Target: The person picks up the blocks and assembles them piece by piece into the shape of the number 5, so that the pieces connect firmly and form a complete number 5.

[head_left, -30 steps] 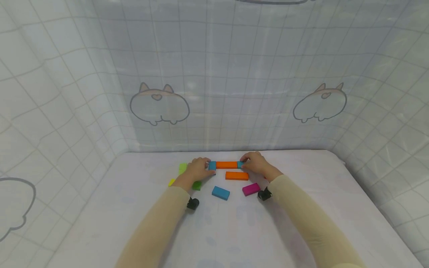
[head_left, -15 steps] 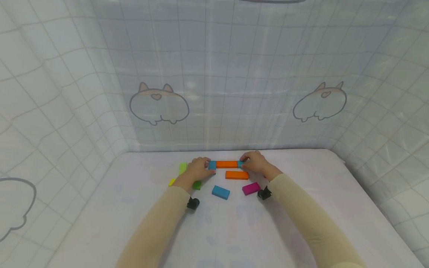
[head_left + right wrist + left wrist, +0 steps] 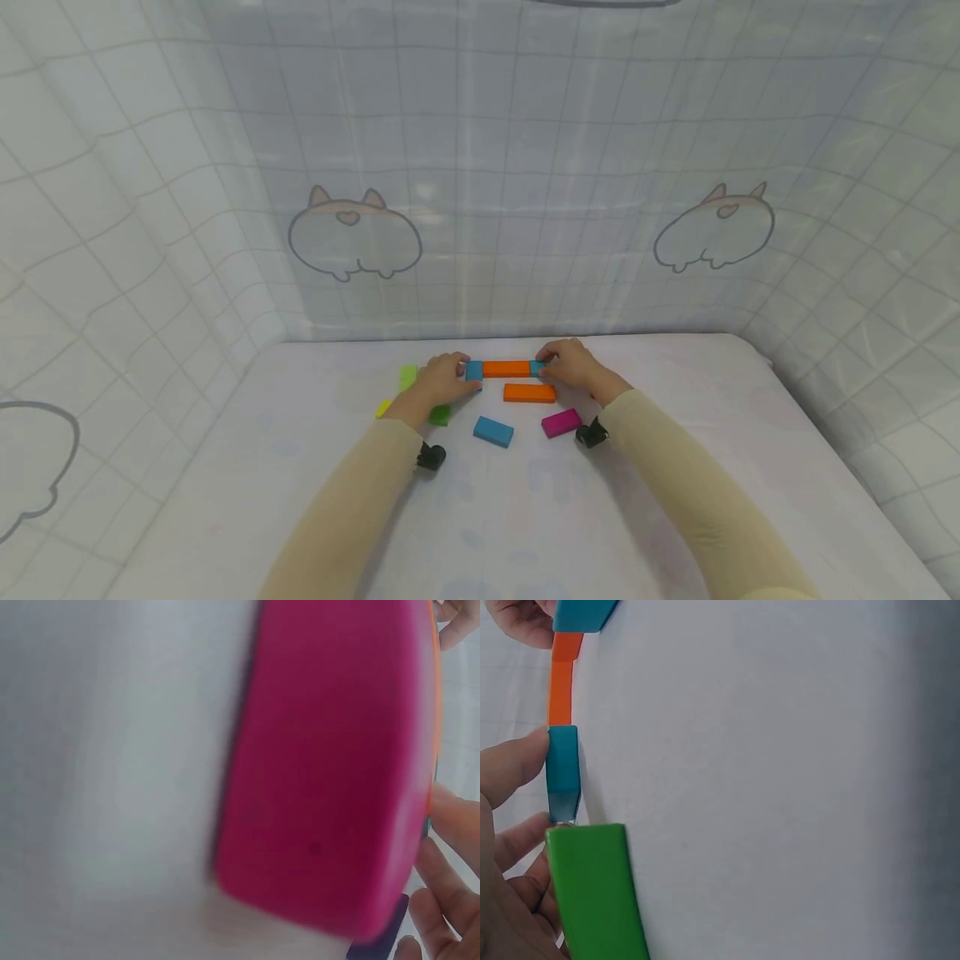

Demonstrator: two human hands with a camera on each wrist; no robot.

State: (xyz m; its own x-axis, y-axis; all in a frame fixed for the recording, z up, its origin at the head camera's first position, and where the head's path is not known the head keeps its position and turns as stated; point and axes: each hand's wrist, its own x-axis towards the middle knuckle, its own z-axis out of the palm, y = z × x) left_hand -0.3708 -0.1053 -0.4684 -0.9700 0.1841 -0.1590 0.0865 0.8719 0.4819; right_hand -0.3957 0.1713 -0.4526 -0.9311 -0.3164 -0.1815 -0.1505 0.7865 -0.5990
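Note:
At the far side of the white table, an orange block (image 3: 506,369) lies in a row between two blue ones. My left hand (image 3: 441,379) pinches the left blue block (image 3: 474,370) between thumb and fingers. The right blue block (image 3: 537,367) is held at the other end by my right hand (image 3: 570,364), whose fingers partly cover it. In the left wrist view the thumb touches one end of the near blue block (image 3: 564,769), beside the orange block (image 3: 560,690). A magenta block (image 3: 322,765) hides most of the right wrist view.
Nearer me lie a second orange block (image 3: 529,393), a loose blue block (image 3: 493,432) and a magenta block (image 3: 562,422). Green (image 3: 440,415), light green (image 3: 408,377) and yellow (image 3: 383,408) blocks sit around my left hand, partly covered. A patterned curtain (image 3: 480,208) rises behind the table.

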